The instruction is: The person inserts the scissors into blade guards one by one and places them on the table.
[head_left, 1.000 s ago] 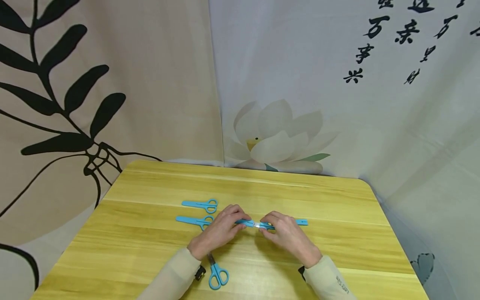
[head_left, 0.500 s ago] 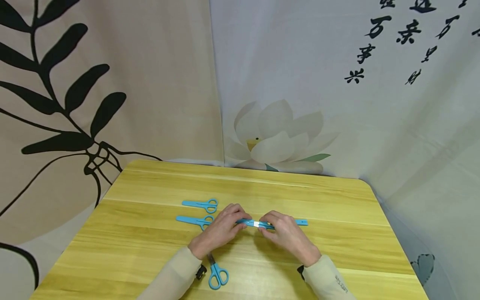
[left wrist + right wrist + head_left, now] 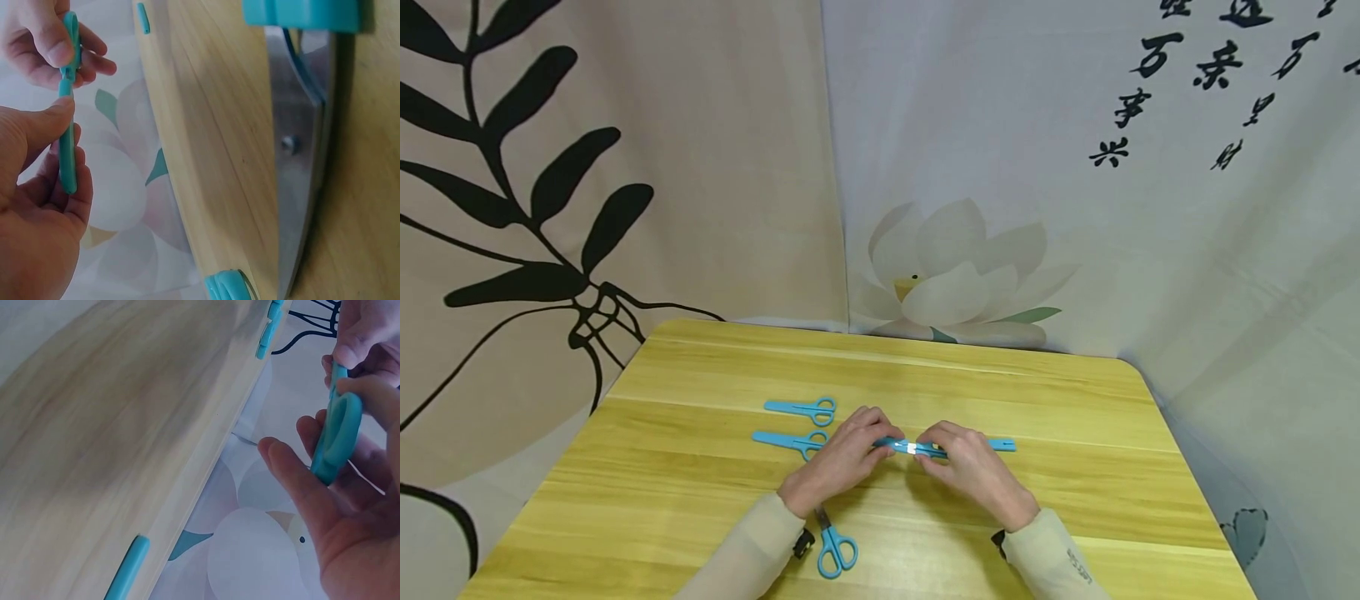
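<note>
Above the middle of the table, my left hand (image 3: 842,458) pinches a blue blade cover (image 3: 67,156) between thumb and fingers. My right hand (image 3: 972,467) grips the blue handles of a pair of scissors (image 3: 340,434), whose blades point left at the cover. A short bright strip of metal shows between the two hands in the head view. How far the blades sit inside the cover is hidden by the fingers. Beyond the right hand lies another blue cover (image 3: 1002,445), flat on the table.
Two pairs of covered blue scissors, the far one (image 3: 801,409) and the nearer one (image 3: 782,440), lie left of my hands. Uncovered scissors (image 3: 835,550) lie near the left sleeve, blades partly hidden by the wrist. The wooden table (image 3: 1075,517) ends at a curtain.
My right hand has shifted very slightly left, toward the left hand, with the scissors. The left hand stays nearly in place, and the other scissors have not moved.
</note>
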`<state>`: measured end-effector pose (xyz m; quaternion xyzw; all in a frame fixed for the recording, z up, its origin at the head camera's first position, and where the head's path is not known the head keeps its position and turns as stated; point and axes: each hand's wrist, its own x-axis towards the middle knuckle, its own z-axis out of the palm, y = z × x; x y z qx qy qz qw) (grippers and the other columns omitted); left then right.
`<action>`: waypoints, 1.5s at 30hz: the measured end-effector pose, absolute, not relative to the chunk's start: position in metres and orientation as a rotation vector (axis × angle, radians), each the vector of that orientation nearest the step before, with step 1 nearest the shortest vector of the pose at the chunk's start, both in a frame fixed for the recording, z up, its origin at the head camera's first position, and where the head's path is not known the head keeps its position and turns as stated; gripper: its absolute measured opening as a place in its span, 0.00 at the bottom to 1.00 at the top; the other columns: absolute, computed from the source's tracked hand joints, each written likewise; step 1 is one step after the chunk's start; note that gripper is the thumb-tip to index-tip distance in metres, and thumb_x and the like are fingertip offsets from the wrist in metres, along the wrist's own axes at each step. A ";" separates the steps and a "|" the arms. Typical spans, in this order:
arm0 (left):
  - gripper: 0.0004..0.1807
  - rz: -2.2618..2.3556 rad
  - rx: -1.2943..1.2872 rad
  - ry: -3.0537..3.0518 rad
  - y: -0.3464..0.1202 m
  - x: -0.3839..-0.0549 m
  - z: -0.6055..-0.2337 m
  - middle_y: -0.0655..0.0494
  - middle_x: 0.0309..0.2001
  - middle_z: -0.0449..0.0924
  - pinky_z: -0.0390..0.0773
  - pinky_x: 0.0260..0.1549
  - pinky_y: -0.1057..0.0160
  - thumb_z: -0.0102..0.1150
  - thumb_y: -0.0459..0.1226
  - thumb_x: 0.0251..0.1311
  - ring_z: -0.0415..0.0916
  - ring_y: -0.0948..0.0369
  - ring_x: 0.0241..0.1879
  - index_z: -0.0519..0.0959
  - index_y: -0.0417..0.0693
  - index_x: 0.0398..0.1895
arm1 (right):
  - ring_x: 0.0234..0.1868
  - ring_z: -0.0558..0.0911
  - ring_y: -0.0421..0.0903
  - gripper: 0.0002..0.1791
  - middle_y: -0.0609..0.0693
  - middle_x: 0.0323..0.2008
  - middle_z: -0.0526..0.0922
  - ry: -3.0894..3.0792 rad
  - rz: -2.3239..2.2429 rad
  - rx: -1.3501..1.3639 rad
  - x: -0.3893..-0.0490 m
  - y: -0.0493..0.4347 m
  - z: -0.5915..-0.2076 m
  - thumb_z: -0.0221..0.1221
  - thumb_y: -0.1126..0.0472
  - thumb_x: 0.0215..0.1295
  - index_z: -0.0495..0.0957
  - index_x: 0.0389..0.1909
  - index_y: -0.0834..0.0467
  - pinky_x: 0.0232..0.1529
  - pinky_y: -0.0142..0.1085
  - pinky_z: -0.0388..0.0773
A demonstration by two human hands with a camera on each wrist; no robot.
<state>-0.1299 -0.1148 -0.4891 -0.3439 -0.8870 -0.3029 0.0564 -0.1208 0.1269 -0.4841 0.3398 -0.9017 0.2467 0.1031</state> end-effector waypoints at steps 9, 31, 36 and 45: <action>0.07 -0.928 -1.053 -2.683 -0.115 -0.131 -0.491 0.63 0.42 0.75 0.75 0.41 0.65 0.66 0.36 0.70 0.68 0.64 0.41 0.87 0.52 0.48 | 0.38 0.86 0.41 0.09 0.48 0.42 0.87 -2.651 0.724 1.015 -0.121 0.124 -0.484 0.74 0.61 0.62 0.87 0.42 0.57 0.37 0.32 0.84; 0.21 -1.338 -0.930 -2.731 -0.129 -0.130 -0.497 0.56 0.60 0.79 0.76 0.61 0.46 0.69 0.37 0.67 0.76 0.53 0.62 0.80 0.48 0.62 | 0.40 0.86 0.42 0.09 0.46 0.44 0.86 -2.672 0.803 0.969 -0.122 0.130 -0.483 0.73 0.60 0.64 0.86 0.43 0.56 0.40 0.35 0.85; 0.18 -1.397 -0.865 -2.729 -0.132 -0.130 -0.497 0.58 0.57 0.83 0.76 0.61 0.45 0.68 0.37 0.68 0.77 0.54 0.60 0.83 0.48 0.59 | 0.38 0.85 0.40 0.09 0.45 0.43 0.86 -2.664 0.826 0.960 -0.121 0.131 -0.480 0.73 0.61 0.63 0.86 0.42 0.55 0.38 0.34 0.84; 0.10 -1.337 -0.869 -2.694 -0.134 -0.129 -0.496 0.64 0.48 0.86 0.78 0.56 0.48 0.66 0.39 0.69 0.80 0.60 0.53 0.87 0.53 0.52 | 0.38 0.85 0.41 0.09 0.45 0.43 0.87 -2.639 0.829 0.972 -0.122 0.129 -0.481 0.74 0.61 0.62 0.87 0.42 0.55 0.38 0.35 0.85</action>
